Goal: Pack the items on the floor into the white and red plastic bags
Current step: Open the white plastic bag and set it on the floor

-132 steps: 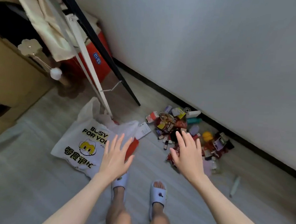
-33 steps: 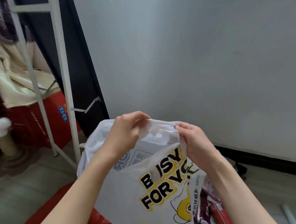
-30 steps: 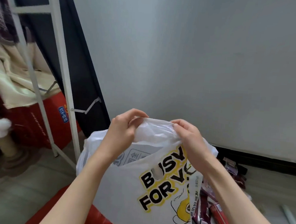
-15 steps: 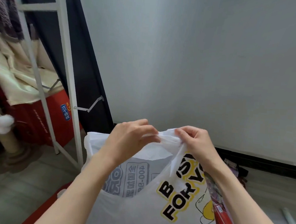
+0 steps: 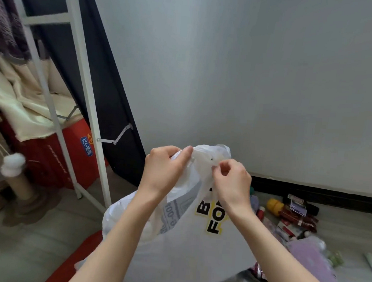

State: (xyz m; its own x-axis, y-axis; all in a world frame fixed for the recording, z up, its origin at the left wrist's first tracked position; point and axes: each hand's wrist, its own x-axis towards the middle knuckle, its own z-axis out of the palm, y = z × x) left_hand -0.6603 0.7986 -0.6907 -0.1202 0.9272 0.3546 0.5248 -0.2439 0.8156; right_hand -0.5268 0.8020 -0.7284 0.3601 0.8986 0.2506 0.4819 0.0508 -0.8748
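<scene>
Left hand (image 5: 164, 171) and right hand (image 5: 233, 181) pinching white bag (image 5: 195, 247) top, held up

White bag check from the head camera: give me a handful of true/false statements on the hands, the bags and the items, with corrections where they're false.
1. Both hands hold the top of the white bag. True: the left hand grips it and the right hand pinches it.
2. The white bag lies flat on the floor. False: it is held up in front of the person.
3. Loose items lie on the floor by the wall, to the right of the bag. True.
4. The red bag is in the right hand. False: it lies on the floor at lower left, untouched.
5. The yellow item is inside the white bag. False: it sits on the floor among the pile.
</scene>
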